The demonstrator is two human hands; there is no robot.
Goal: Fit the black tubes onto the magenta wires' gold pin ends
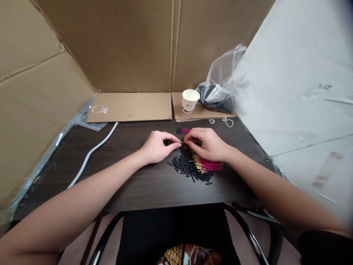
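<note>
My left hand (pixel 159 147) is pinched at the fingertips on a small black sleeve, mostly hidden by the thumb and forefinger. Facing it, my right hand (pixel 207 143) pinches a thin magenta wire (pixel 183 142), whose end meets the sleeve between the two hands; how far it is inside I cannot tell. Under my right hand lies a bundle of magenta wires (pixel 211 164) with gold metal ends. Beside them spreads a pile of short black sleeves (pixel 187 169). Several wires with black ends (pixel 182 130) lie just behind my right hand.
Flat cardboard (pixel 132 106) lines the back of the dark table (pixel 132 191). A paper cup (pixel 190 101) stands beside a clear bag of black pieces (pixel 217 99). Rubber bands (pixel 228 122) lie at the right. A pale tube (pixel 92 152) runs along the left; cardboard walls (pixel 138 44) enclose the table.
</note>
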